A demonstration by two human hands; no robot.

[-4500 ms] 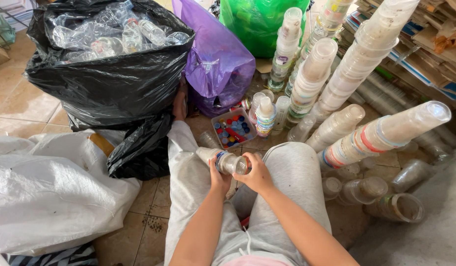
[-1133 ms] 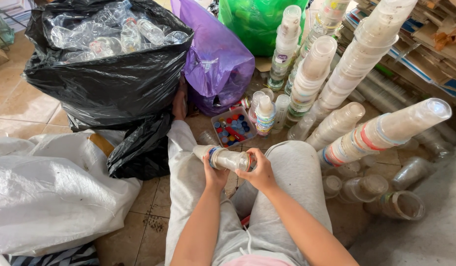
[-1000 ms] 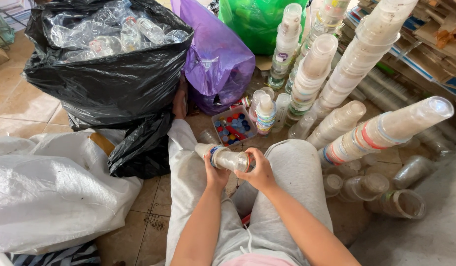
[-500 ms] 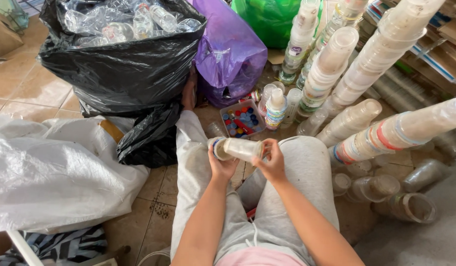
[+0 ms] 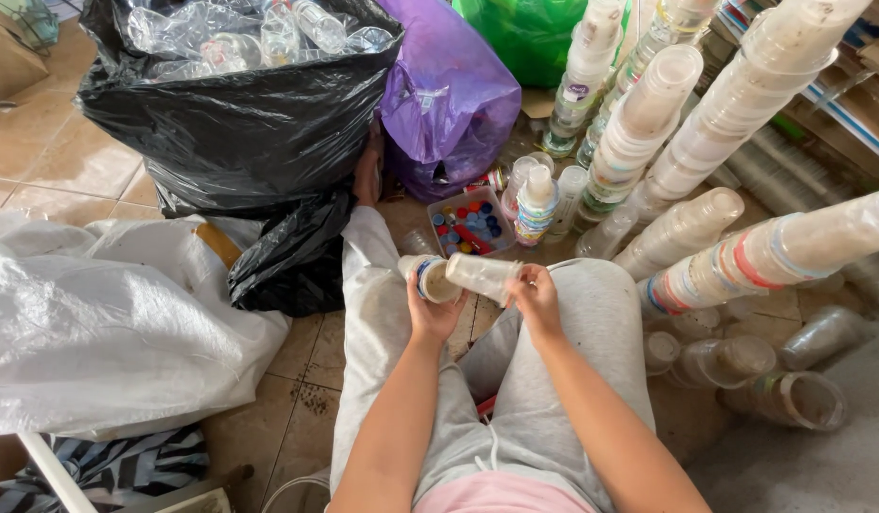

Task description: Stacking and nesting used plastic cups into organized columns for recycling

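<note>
Black bag (image 5: 240, 123): a large black plastic sack at upper left on the tiled floor (image 5: 50, 152), open at the top and full of clear crushed plastic bottles.
White sack (image 5: 97, 332): a big crumpled white woven sack lying at left, just beside the black bag.
Purple bag (image 5: 454, 95): a tied purple plastic bag at top centre, touching the black bag's right side; a green bag (image 5: 530, 33) sits behind it.
Cup stacks (image 5: 725, 142): many long leaning columns of nested clear plastic cups fill the right side, some with coloured bands.
Legs (image 5: 573, 361): the seated person's legs in grey trousers stretch forward from the bottom edge, one foot reaching the black bag.
Tray (image 5: 468, 220): a small clear box of red, blue and other coloured bottle caps on the floor, between the knees and the purple bag.
Left hand (image 5: 435, 309): fingers curled around a short cup (image 5: 428, 278) with a blue band, its open mouth turned towards the right hand.
Right hand (image 5: 535, 299): fingers pinching the end of a clear plastic cup (image 5: 482, 275) lying sideways.
Where the cups are: both held above the lap, touching each other, the clear one's end at the mouth of the banded one.
</note>
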